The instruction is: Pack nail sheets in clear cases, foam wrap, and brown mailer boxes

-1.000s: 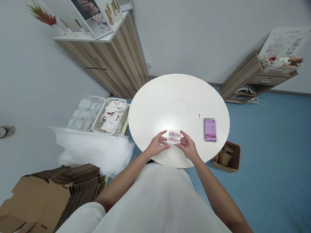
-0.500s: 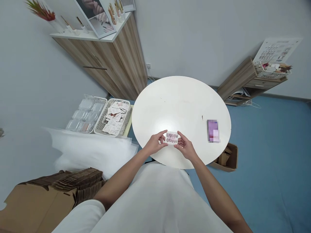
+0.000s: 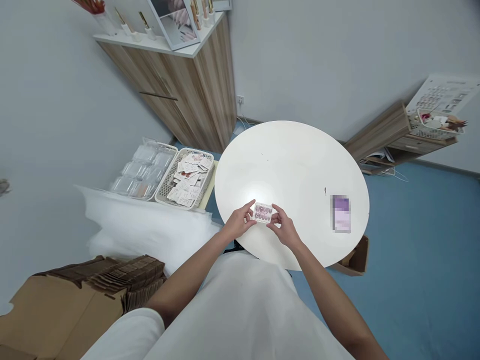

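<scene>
A small set of press-on nails [image 3: 263, 212], two rows of pinkish nails on a pale card, is held up over the near part of the round white table [image 3: 296, 165]. My left hand [image 3: 239, 222] pinches its left edge between thumb and fingers. On the opposite edge, my right hand [image 3: 284, 227] grips it the same way. The nails face up towards me. Over on the table's right side lies a purple and pink item [image 3: 341, 214], pixelated, so its kind is unclear.
Left of the table stand a white basket of cards [image 3: 187, 180] and another with clear plastic boxes [image 3: 140, 170]. White sheeting [image 3: 150, 225] and folded cardboard boxes [image 3: 82, 305] are nearer me. A cardboard box [image 3: 354, 257] sits below the table's right edge; a wooden cabinet [image 3: 180, 90] stands behind.
My view has turned a little, so the table and surroundings appear shifted right. Both hands keep their hold on the press-on nail set, which is tilted slightly differently.
</scene>
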A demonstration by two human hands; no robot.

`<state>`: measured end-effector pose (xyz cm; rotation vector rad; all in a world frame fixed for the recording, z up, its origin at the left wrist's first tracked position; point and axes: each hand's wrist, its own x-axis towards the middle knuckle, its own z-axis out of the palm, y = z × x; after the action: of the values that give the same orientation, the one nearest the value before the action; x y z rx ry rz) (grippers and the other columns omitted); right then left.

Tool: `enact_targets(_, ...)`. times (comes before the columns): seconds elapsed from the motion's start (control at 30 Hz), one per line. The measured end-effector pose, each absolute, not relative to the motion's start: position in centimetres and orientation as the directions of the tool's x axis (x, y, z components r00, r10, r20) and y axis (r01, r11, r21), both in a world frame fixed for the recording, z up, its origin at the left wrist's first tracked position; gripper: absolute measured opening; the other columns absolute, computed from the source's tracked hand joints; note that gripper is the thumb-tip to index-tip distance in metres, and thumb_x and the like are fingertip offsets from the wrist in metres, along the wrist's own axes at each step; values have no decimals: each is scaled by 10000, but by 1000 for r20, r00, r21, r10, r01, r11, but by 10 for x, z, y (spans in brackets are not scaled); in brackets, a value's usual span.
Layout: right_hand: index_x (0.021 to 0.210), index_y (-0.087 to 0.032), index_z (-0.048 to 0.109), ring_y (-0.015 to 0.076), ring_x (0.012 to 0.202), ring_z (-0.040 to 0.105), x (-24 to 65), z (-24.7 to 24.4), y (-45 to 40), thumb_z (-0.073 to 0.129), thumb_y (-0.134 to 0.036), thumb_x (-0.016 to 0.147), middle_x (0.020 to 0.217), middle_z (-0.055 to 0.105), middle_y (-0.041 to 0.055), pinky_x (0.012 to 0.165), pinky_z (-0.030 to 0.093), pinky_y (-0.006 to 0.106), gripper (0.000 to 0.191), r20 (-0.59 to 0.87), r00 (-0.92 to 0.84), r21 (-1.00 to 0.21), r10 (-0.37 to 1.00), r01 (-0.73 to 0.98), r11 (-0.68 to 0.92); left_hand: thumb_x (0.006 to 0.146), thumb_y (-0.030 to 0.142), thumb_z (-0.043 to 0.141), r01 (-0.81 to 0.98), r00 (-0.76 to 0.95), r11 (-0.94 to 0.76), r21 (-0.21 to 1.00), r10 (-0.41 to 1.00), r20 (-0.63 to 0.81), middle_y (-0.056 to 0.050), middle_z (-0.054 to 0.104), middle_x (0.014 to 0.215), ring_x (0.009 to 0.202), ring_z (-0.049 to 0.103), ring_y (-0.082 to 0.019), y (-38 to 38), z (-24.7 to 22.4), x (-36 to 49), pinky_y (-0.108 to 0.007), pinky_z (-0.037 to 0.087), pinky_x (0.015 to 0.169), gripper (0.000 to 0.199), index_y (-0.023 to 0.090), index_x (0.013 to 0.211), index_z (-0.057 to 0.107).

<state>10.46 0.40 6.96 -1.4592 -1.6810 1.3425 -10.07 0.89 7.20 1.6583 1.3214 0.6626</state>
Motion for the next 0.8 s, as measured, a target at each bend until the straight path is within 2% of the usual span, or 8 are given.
enact_targets(0.2,1285,-268,309,128,696,533,62,50,27,557,-245,726,844,534,-2,741,477,349,612,-184,-299,-898,936,439,-36,741,222,554,540,109,31,841,988,-107,-12,565,896,679,532,-98,14,52,-131,-277,464,735,479,222,1209,448)
enact_targets(0.4,1285,-245,335,115,655,469,12,25,52,554,-220,717,861,509,8,685,465,313,610,-213,-331,-840,919,543,2,694,197,569,588,-13,162,792,981,-191,-62,509,1016,808,525,-147,26,26,-165,-284,473,712,530,191,1211,451)
enact_targets(0.53,1304,-228,316,110,629,463,-14,9,64,532,-201,720,869,507,11,667,453,300,623,-293,-337,-814,895,579,-48,674,182,564,600,-38,243,762,960,-276,-79,482,1008,842,524,-165,37,8,-183,-287,470,727,558,158,1218,441)
enact_targets(0.8,1320,-204,304,183,820,516,-44,-18,74,522,-151,699,923,528,49,738,431,323,660,-381,-266,-738,886,664,-118,643,124,546,642,-21,268,718,943,-333,-74,451,980,849,521,-172,51,-15,-199,-311,434,823,525,147,1162,464)
